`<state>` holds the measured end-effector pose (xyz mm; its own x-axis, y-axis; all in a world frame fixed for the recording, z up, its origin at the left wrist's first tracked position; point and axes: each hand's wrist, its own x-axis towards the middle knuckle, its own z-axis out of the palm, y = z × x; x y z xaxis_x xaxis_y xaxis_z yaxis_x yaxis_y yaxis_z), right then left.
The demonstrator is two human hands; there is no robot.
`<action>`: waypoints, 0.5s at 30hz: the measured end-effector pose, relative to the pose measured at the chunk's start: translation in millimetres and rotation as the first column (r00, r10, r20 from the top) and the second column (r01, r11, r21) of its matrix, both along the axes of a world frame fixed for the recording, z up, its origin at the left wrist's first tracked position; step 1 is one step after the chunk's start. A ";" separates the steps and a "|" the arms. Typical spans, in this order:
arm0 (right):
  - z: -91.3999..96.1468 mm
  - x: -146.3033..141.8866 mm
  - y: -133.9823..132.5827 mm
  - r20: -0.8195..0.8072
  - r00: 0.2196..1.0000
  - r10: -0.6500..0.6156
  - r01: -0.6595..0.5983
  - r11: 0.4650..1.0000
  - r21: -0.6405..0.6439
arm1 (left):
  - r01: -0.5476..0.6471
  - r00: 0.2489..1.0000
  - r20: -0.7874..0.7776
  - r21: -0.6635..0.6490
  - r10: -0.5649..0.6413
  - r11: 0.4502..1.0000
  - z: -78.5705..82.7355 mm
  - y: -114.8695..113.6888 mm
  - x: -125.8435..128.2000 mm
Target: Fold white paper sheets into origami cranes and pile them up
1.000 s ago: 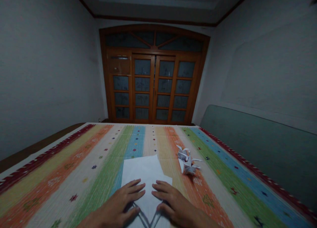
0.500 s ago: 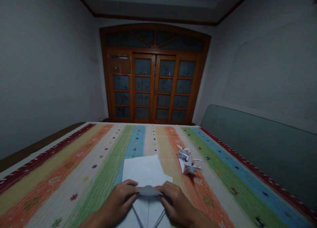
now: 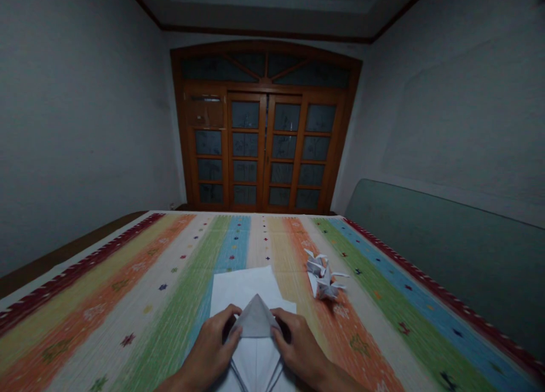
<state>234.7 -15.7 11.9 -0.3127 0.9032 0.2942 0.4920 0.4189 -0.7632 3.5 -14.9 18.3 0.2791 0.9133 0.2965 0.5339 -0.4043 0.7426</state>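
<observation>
A partly folded sheet of white origami paper (image 3: pixel 256 324) stands between my hands, its pointed top flap raised and a centre crease running down towards me. My left hand (image 3: pixel 216 342) pinches the left edge of the fold between thumb and fingers. On the opposite edge, my right hand (image 3: pixel 298 341) grips in the same way. Beneath and beyond the folded piece lie flat white paper sheets (image 3: pixel 242 284). The lower end of the folded paper runs out of the picture.
Folded paper cranes (image 3: pixel 327 283) sit to the right of the sheets. A striped cloth (image 3: pixel 170 301) covers the table. A pale green panel (image 3: pixel 426 238) stands along the right side, and wooden doors with glass panes (image 3: pixel 266 147) are at the back.
The paper's top flap has swung up into an upright triangular point; before, it was seen nearly edge-on. My hands have turned slightly and hold its sides lower down.
</observation>
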 end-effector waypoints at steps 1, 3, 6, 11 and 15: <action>1.3 -0.9 0.3 -0.008 1.000 0.008 -0.008 1.000 0.003 | 0.010 1.000 0.013 0.005 -0.011 1.000 0.1 0.4 2.0; 2.2 -2.4 1.1 0.001 1.000 -0.001 0.001 1.000 0.012 | 0.043 0.998 0.035 0.017 -0.043 0.999 0.3 2.0 6.1; -1.1 -3.7 2.4 0.029 0.999 -0.038 0.037 0.999 0.019 | 0.089 0.994 0.063 0.002 -0.089 0.996 0.5 5.0 12.1; -14.1 -3.6 4.0 -0.010 0.999 -0.049 0.049 0.998 0.038 | 0.091 0.991 0.101 -0.004 -0.090 0.996 -3.9 7.3 14.7; -24.1 -3.9 5.9 -0.067 0.996 -0.057 0.062 0.995 0.081 | 0.059 0.991 0.120 0.030 -0.062 0.998 -8.0 5.6 13.7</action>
<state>230.8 -9.8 -12.2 -0.2370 0.8913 0.3866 0.4691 0.4534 -0.7579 17.2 -9.3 10.2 0.2940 0.8872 0.3556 0.4147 -0.4536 0.7888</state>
